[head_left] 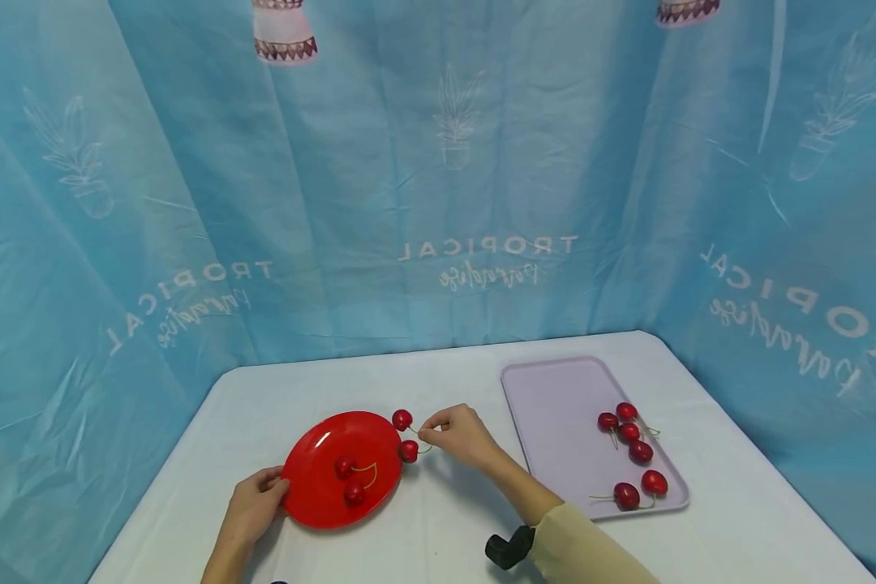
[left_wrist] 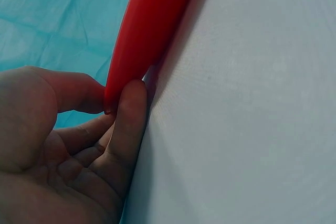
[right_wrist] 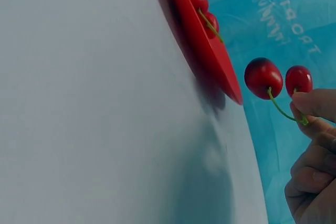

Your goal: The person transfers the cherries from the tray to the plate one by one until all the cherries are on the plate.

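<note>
A round red plate (head_left: 314,487) lies on the white table, bearing two cherries (head_left: 354,492) joined by green stems. My left hand (head_left: 251,503) pinches its left rim between thumb and fingers; in the left wrist view the thumb is on top of the red rim (left_wrist: 152,19) and a finger is beneath. By the plate's right edge, my right hand (head_left: 458,436) pinches the green stems of another pair of cherries (head_left: 402,419). In the right wrist view these two cherries (right_wrist: 263,78) hang from the fingertips, off the table.
On the right, a pale lilac tray (head_left: 555,422) holds several stemmed cherries (head_left: 640,452) along its right side. A black strap-like object (head_left: 509,548) is at the right wrist. Blue printed curtains (head_left: 438,162) stand behind and beside the white table (head_left: 438,535).
</note>
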A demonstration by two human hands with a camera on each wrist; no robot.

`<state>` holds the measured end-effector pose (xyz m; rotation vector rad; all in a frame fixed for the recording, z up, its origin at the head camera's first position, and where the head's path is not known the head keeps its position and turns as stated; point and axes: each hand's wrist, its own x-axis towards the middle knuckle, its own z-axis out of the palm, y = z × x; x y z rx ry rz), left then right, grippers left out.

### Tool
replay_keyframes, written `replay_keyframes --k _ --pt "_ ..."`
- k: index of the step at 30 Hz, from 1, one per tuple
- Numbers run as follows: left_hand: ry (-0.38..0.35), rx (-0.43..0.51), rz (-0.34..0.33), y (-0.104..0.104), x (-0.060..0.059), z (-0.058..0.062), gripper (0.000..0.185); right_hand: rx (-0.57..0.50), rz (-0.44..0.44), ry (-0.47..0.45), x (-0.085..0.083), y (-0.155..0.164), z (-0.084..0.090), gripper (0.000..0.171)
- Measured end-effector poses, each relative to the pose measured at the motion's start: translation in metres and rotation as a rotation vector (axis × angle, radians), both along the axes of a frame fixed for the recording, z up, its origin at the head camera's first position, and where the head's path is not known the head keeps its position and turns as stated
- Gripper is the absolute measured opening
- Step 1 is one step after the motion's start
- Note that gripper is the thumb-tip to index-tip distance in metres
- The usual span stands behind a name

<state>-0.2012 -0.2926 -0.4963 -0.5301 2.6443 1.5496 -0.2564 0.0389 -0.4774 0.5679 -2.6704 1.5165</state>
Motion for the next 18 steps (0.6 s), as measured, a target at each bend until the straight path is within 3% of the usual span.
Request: replay_keyframes --k 7,14,18 --pt "0.044 0.011 -0.031 0.004 -0.002 -0.001 0.043 -0.029 0.013 -0.077 -0.002 -0.015 0.002 0.011" --pt "0.016 -0.009 0.009 0.001 0.001 -0.003 0.042 -0.045 0.037 -0.130 -0.003 -0.029 -0.003 0.013" --pt "0.026 -0.005 -0.001 -0.002 0.003 -0.001 0.042 -0.046 0.029 -0.135 -0.003 -0.040 -0.004 0.012"
